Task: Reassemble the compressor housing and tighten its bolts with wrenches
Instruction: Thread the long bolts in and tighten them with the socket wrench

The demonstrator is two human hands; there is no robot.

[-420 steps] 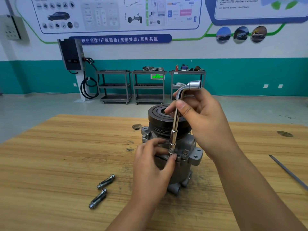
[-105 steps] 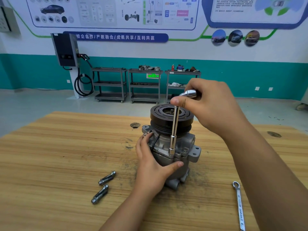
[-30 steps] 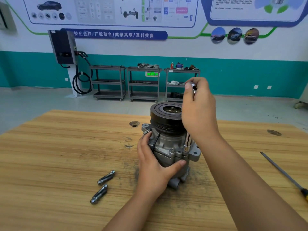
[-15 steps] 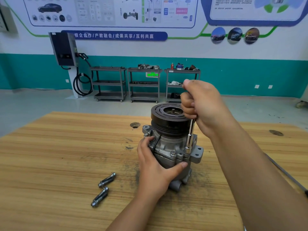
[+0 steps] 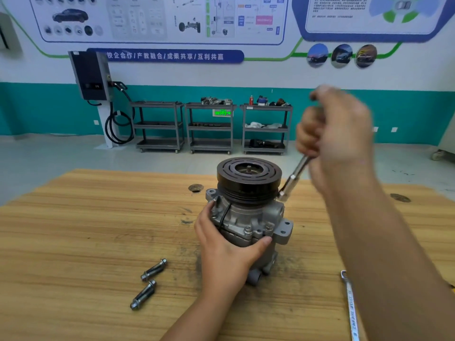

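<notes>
1. On the wooden table [image 5: 73, 242], the compressor [image 5: 248, 215] stands upright, black pulley [image 5: 248, 173] on top.
2. Left hand [image 5: 226, 252] is wrapped round its housing, thumb across the front.
3. Right hand [image 5: 337, 136], pretty blurry, is fisted on a tilted socket wrench [image 5: 293, 178]. Its tip sits just beside the pulley's right edge, contact unclear.
4. Two loose bolts [image 5: 154, 269] lie front-left, and a combination wrench [image 5: 350, 308] lies off right.

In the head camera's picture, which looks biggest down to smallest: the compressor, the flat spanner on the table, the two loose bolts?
1. compressor, clearly largest.
2. flat spanner, long but thin, its end cut off by the frame.
3. upper bolt and lower bolt: alike, so unranked.
</notes>
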